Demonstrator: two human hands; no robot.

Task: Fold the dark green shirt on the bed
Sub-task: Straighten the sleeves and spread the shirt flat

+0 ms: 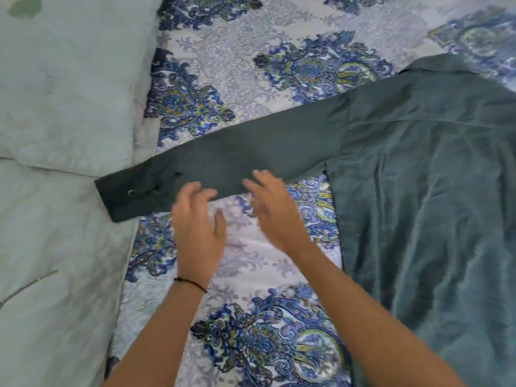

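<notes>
The dark green shirt [424, 174] lies spread flat on the bed, its body filling the right side of the view. One long sleeve [237, 155] stretches out to the left, and its buttoned cuff [120, 196] rests on a pale pillow. My left hand [198, 222] hovers just below the sleeve near the cuff end, fingers spread and holding nothing. My right hand [273, 210] is beside it, fingertips at the sleeve's lower edge, fingers apart and blurred. A thin dark band circles my left wrist.
The bedspread [251, 79] has a blue and green floral pattern on white. Two pale green pillows [64, 88] lie along the left side, the nearer one [55, 275] under the cuff. The shirt's collar [435, 62] points toward the far right.
</notes>
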